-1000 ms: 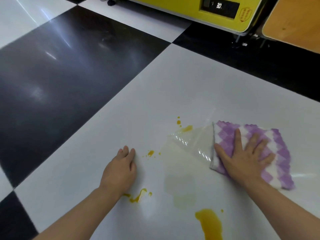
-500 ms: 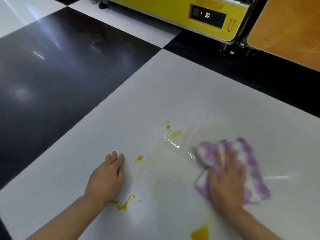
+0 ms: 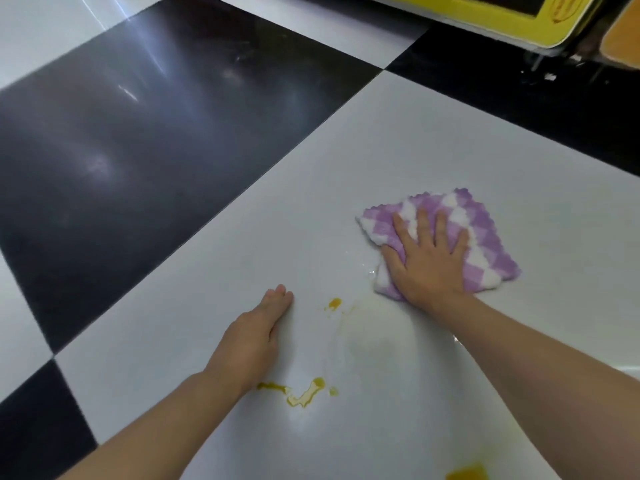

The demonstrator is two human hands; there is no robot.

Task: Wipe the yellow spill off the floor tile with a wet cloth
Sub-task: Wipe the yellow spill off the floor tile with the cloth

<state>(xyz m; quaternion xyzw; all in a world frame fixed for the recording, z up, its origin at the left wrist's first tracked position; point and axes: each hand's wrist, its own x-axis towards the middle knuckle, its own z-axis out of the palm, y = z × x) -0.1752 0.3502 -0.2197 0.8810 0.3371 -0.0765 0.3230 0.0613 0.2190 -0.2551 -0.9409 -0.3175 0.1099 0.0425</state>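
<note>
A purple-and-white checked cloth [image 3: 485, 244] lies on the white floor tile [image 3: 381, 150]. My right hand [image 3: 426, 258] presses flat on it, fingers spread and thumb at its left edge. Yellow spill remains in three places: a small drop [image 3: 334, 303] just below-left of the cloth, a curved streak [image 3: 304, 393] beside my left wrist, and a larger puddle [image 3: 467, 474] cut off by the bottom edge. A faint wet smear spreads between the drop and my right forearm. My left hand [image 3: 252, 337] rests palm down on the tile and holds nothing.
Glossy black tiles [image 3: 138, 133] border the white tile at the left and at the back. A yellow machine [image 3: 502, 15] stands on the floor at the top right, with a wooden panel [image 3: 623, 46] beside it.
My right hand swept the cloth toward me, then pushed it away again. The yellow drops at the far side of the wet patch are gone. My left hand stayed put.
</note>
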